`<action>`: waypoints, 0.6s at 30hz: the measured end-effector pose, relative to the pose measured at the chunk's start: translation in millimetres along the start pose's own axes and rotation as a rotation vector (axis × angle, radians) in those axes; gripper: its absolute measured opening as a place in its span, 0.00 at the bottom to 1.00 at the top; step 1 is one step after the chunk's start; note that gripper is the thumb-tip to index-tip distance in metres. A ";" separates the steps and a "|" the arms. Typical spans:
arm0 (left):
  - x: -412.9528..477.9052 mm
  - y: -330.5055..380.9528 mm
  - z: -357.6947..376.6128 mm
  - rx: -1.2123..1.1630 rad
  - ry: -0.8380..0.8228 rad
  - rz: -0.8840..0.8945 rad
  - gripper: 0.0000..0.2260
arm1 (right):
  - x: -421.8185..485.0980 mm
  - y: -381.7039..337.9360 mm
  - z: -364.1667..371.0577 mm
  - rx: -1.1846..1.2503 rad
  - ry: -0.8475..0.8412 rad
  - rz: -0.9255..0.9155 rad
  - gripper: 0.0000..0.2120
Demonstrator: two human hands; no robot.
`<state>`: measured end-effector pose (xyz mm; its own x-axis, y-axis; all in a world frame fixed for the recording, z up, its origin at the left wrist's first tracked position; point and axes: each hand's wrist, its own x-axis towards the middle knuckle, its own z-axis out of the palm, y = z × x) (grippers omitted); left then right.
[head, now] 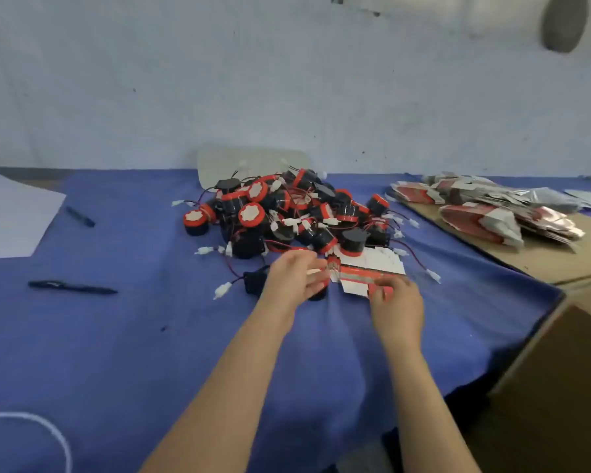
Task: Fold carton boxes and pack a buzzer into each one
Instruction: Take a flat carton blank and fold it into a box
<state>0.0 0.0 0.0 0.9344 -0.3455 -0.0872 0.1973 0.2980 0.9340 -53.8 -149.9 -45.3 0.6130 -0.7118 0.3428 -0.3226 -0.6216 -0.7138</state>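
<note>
2 bare forearms (219,387) reach forward over the blue surface (116,336) | right hand (398,302): fingers pinch the flat carton (369,268) at its near edge | left hand (296,274): fingers curled at its left end, grip too blurred to tell | carton lies just before the buzzer pile (287,213)

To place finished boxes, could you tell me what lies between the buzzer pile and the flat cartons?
Head view: a few loose white connectors on the blue cloth, then the cardboard sheet's bare edge.

Two bare forearms (239,370) run up from the bottom edge, uncovered to the wrists. Left hand (294,274) and right hand (398,303) bare, fingertips (319,272) motion-blurred.
</note>
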 end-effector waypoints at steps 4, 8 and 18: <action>12.0 -33.0 58.2 0.637 -0.278 0.065 0.10 | 27.7 19.5 -6.3 -0.082 -0.011 0.149 0.13; 41.2 -57.7 84.6 0.955 -0.169 0.110 0.17 | 41.1 32.9 -0.2 -0.144 -0.150 0.226 0.16; 61.1 -71.1 80.3 0.908 -0.032 -0.095 0.20 | 39.2 35.1 10.3 -0.207 -0.167 0.219 0.14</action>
<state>19.3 -113.7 -44.0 0.9146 -0.3619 -0.1803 -0.0496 -0.5430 0.8383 -33.6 -196.3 -63.2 0.6172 -0.7829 0.0784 -0.5885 -0.5256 -0.6144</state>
